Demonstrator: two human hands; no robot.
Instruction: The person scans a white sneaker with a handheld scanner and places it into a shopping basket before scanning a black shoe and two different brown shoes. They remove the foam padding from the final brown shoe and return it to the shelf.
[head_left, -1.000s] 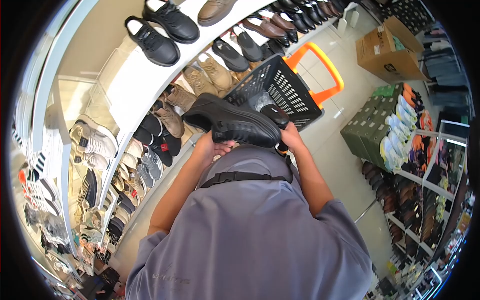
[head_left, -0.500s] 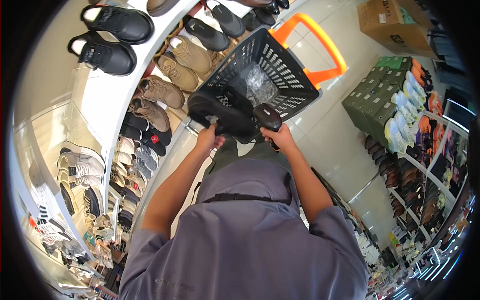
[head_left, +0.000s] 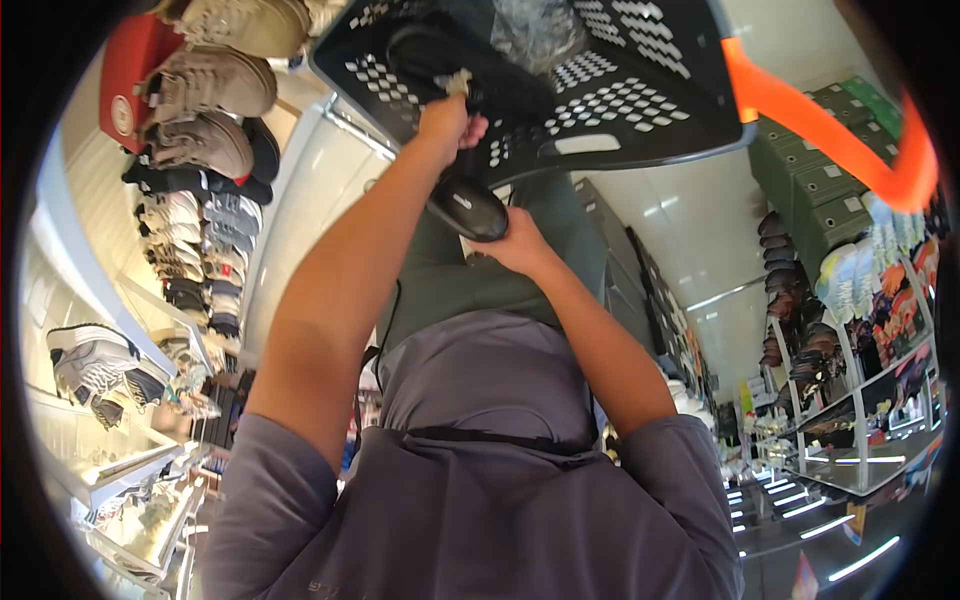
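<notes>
My left hand (head_left: 447, 130) is closed at the edge of a black shoe (head_left: 425, 45) in the upper middle of the head view. A small beige piece (head_left: 455, 82) shows just beyond its fingers; I cannot make out what it is. Dark shoe parts overlap, so their outlines are hard to separate. The shoe is over the black perforated shopping basket (head_left: 650, 145). Below and to the right, my right hand (head_left: 515, 243) is wrapped round a black barcode scanner (head_left: 468, 208), its rounded head turned up and towards my left hand.
Crumpled clear plastic (head_left: 540, 35) lies in the basket, whose orange handle (head_left: 820, 125) reaches right. Beige and brown shoes (head_left: 215, 80) line shelves on the left, beside a red box (head_left: 130, 85). Stacked green shoe boxes (head_left: 825, 200) and a shoe rack (head_left: 860, 400) stand right.
The view has shifted, so the basket appears larger and higher. The scanner has moved left, close beneath my left hand, its head now pointing up-left. My left hand stays at the black shoe.
</notes>
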